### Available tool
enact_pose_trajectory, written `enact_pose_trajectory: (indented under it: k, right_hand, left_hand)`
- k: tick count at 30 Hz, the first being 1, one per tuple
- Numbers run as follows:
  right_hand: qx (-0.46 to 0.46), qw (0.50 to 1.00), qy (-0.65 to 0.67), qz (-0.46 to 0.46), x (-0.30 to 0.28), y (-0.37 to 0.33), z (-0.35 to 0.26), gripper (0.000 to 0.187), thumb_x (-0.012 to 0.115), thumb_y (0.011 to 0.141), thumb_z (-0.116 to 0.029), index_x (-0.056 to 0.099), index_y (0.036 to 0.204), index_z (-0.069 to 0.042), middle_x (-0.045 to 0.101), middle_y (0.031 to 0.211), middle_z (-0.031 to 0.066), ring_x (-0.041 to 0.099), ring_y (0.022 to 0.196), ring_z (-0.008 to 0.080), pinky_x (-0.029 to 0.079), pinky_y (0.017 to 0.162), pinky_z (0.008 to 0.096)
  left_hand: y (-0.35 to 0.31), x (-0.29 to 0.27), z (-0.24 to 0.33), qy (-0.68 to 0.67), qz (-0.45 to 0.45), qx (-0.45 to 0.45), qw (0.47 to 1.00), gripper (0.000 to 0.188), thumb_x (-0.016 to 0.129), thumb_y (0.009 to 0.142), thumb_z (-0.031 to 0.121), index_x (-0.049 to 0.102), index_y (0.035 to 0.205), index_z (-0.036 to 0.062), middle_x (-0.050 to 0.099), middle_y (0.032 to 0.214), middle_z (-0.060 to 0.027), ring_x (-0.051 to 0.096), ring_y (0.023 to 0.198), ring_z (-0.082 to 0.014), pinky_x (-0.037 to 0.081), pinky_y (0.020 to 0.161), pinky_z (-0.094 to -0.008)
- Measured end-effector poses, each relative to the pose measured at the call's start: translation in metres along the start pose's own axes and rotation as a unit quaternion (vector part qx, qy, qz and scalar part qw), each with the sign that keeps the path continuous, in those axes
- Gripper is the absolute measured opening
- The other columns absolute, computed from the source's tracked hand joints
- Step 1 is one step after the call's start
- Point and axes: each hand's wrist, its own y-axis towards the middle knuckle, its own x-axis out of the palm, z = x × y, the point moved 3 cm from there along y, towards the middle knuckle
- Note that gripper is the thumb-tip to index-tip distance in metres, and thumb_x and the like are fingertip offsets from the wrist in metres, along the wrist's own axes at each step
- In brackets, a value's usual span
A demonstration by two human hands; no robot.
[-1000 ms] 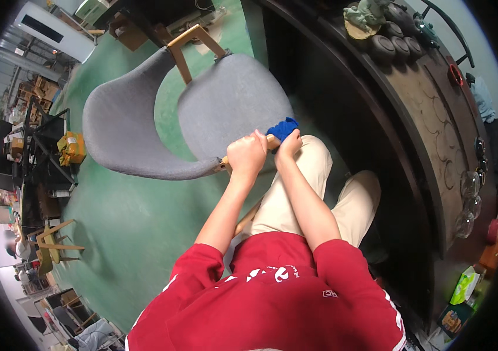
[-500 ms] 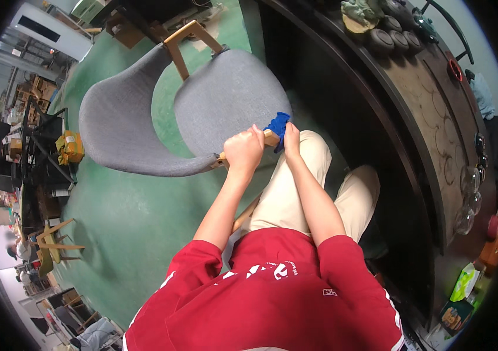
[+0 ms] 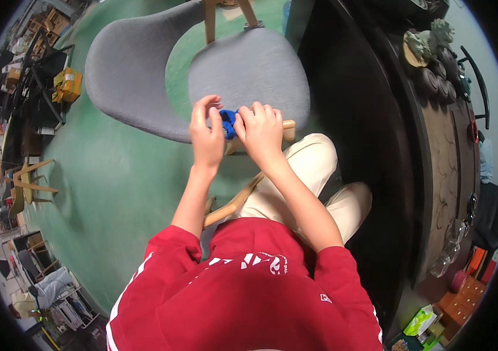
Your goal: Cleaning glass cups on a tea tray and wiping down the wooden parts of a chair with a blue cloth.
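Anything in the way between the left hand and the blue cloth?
Nothing visible: the left hand's thumb is right beside the blue cloth, though I can't confirm contact. The right hand is at the cloth's other side, not between them.

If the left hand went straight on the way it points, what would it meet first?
The left hand would probably meet the rounded grey fabric chair seat first, though depth is unclear.

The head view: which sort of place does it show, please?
Probably an indoor workplace, perhaps an office or workshop: a grey chair stands beside a long dark table, and a second chair stands farther left.
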Motion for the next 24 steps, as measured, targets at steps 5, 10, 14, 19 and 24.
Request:
enact_pose_trajectory:
  k: [5, 10, 14, 19, 24]
  right_hand:
    - [0.035, 0.997, -0.020, -0.070, -0.001, -0.001, 0.010, 0.012, 0.058, 0.082, -0.023, 0.060, 0.080, -0.011, 0.056, 0.073, 0.0073, 0.056, 0.072, 0.0262, 0.043, 0.067, 0.0406]
    - [0.125, 0.948, 0.071, -0.283, -0.006, 0.012, 0.035, 0.023, 0.048, 0.088, -0.028, 0.062, 0.086, -0.010, 0.062, 0.085, 0.0119, 0.060, 0.085, 0.0317, 0.046, 0.075, 0.0445]
    - [0.160, 0.914, 0.086, -0.362, -0.007, 0.022, 0.042, 0.027, 0.047, 0.088, -0.028, 0.061, 0.087, -0.005, 0.062, 0.088, 0.0155, 0.060, 0.089, 0.0351, 0.046, 0.078, 0.0442]
    - [0.287, 0.674, 0.424, -0.533, 0.014, 0.010, 0.127, 0.024, 0.045, 0.097, -0.025, 0.060, 0.097, -0.006, 0.061, 0.092, -0.0002, 0.055, 0.082, 0.0062, 0.045, 0.071, 0.0236]
    - [0.446, 0.666, 0.523, -0.290, 0.026, -0.036, 0.151, 0.028, 0.050, 0.094, -0.025, 0.060, 0.100, 0.000, 0.062, 0.093, 0.0045, 0.059, 0.084, 0.0116, 0.048, 0.075, 0.0248]
  left_hand:
    - [-0.012, 0.024, 0.006, 0.093, -0.092, 0.080, 0.988, 0.022, 0.048, 0.089, 0.008, 0.054, 0.108, -0.0011, 0.059, 0.104, -0.0169, 0.059, 0.094, -0.0318, 0.045, 0.084, -0.0395]
    - [-0.020, 0.026, 0.005, 0.192, -0.114, 0.148, 0.963, 0.030, 0.053, 0.087, 0.013, 0.051, 0.114, 0.0010, 0.057, 0.111, -0.0164, 0.056, 0.100, -0.0329, 0.043, 0.086, -0.0418]
    - [-0.023, 0.027, 0.001, 0.232, -0.099, 0.159, 0.955, 0.034, 0.054, 0.085, 0.012, 0.050, 0.117, 0.0009, 0.055, 0.117, -0.0162, 0.055, 0.103, -0.0330, 0.041, 0.088, -0.0421]
    - [-0.037, 0.048, 0.007, 0.288, -0.154, 0.175, 0.929, 0.046, 0.065, 0.078, 0.023, 0.052, 0.117, 0.0019, 0.054, 0.118, -0.0158, 0.055, 0.103, -0.0282, 0.039, 0.091, -0.0433]
    - [-0.043, 0.084, 0.011, 0.421, -0.214, 0.162, 0.867, 0.060, 0.076, 0.065, 0.036, 0.056, 0.110, 0.0029, 0.057, 0.102, -0.0157, 0.060, 0.086, -0.0245, 0.047, 0.079, -0.0416]
